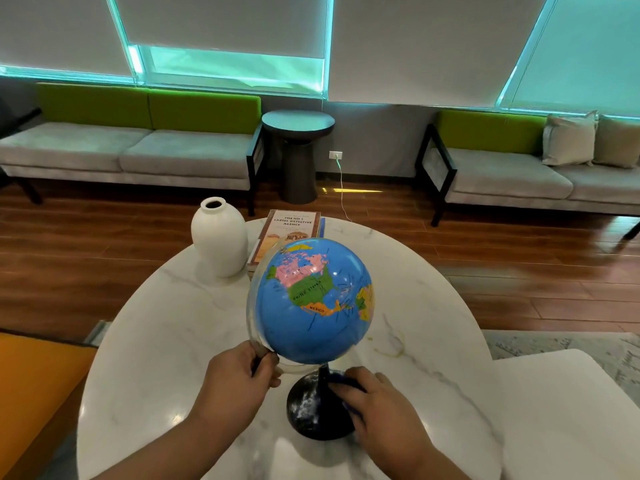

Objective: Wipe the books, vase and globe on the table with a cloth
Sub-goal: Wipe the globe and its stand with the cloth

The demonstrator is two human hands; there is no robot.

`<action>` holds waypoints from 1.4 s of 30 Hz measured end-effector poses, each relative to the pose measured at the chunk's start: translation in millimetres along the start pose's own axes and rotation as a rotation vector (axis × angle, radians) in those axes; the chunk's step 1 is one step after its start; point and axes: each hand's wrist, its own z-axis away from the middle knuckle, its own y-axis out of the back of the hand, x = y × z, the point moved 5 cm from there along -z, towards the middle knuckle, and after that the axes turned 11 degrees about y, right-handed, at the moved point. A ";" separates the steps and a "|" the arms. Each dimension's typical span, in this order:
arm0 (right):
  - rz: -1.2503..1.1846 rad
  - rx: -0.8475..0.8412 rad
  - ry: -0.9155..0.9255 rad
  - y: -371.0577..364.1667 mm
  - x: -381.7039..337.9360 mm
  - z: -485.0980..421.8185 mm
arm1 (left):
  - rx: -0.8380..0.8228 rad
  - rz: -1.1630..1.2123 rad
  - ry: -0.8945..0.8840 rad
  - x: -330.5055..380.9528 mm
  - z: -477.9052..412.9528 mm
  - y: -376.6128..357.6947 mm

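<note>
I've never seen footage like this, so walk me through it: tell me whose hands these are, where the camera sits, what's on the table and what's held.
No machine here: a person wears one camera on the head, looking down at their own bare hands. The round white table carries a white vase, stacked books and a globe. The left hand grips the globe's clear arc; the right hand holds a dark blue cloth against its black base.

A lounge or waiting area: cushioned benches (pixel 138 150) along blinded windows (pixel 225 22), round side table (pixel 298 123).
</note>
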 end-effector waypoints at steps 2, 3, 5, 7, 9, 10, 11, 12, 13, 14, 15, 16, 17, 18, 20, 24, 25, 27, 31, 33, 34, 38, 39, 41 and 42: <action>0.020 0.078 0.040 5.3 -3.9 -4.9 | -0.007 0.010 0.008 0.2 0.0 -1.2; 0.031 0.075 0.049 5.6 -5.4 -6.5 | -0.011 0.016 0.010 0.3 0.0 -2.1; 0.044 -0.029 0.077 -0.5 -4.4 -9.6 | -0.010 0.026 0.020 -0.3 -0.8 -2.5; 0.066 -0.141 0.117 -7.3 0.3 -10.9 | -0.007 0.037 0.042 -2.1 -1.8 -1.8; 0.033 -0.150 0.090 -5.5 -1.2 -10.8 | -0.002 0.045 0.046 -4.1 -2.2 -1.0; 0.026 -0.114 0.064 -2.3 -1.0 -13.2 | -0.003 0.046 0.040 -4.5 -2.7 -1.2; 0.017 -0.061 0.038 0.9 0.1 -15.0 | -0.008 0.047 0.036 -4.5 -2.9 -1.7; 0.010 -0.010 0.032 4.1 -0.4 -16.6 | -0.011 0.051 0.036 -4.4 -3.0 -2.2; 0.015 0.007 0.044 4.0 -1.6 -16.9 | -0.009 0.063 0.041 -4.6 -3.2 -2.2; 0.034 -0.014 0.065 0.6 -1.3 -16.6 | -0.004 0.076 0.045 -5.1 -3.5 -1.4; 0.046 -0.063 0.085 -3.4 -1.3 -15.8 | 0.001 0.085 0.049 -5.9 -4.0 -0.7; 0.038 -0.119 0.090 -6.5 -0.3 -13.9 | 0.003 0.089 0.053 -6.7 -4.5 0.1; 0.020 -0.153 0.074 -7.8 2.2 -11.3 | 0.001 0.092 0.058 -8.3 -5.2 0.8; 0.006 -0.158 0.047 -7.1 6.2 -9.5 | -0.001 0.097 0.063 -9.6 -5.6 1.1; -0.014 -0.107 -0.034 -1.9 14.3 -9.0 | -0.004 0.098 0.064 -10.9 -5.6 1.0; -0.093 0.058 -0.085 5.7 11.3 -14.9 | -0.006 0.074 0.041 -9.3 -4.8 -0.5; -0.096 0.041 -0.069 4.9 7.1 -16.3 | -0.004 0.078 0.042 -9.5 -5.0 -0.2; -0.039 -0.068 -0.044 -2.5 5.5 -15.6 | 0.006 0.082 0.041 -9.5 -5.2 0.8; -0.033 -0.078 -0.111 -1.6 14.0 -16.6 | 0.004 0.071 0.036 -10.3 -4.1 1.5; -0.089 0.013 -0.112 3.9 10.7 -21.9 | -0.002 0.061 0.029 -10.1 -3.6 0.4; -0.096 0.019 -0.090 4.1 7.5 -23.9 | -0.001 0.061 0.027 -9.7 -3.4 0.5; -0.024 -0.145 -0.030 -8.6 8.6 -15.6 | 0.023 0.078 0.039 -11.2 -3.7 4.3; -0.002 -0.171 -0.040 -11.0 14.6 -11.0 | 0.024 0.080 0.042 -11.9 -3.5 4.9; 0.033 -0.188 -0.087 -12.7 28.8 -3.5 | 0.018 0.073 0.037 -12.8 -2.4 4.8; 0.047 -0.185 -0.116 -13.1 35.2 -0.7 | 0.015 0.064 0.031 -12.4 -1.5 4.5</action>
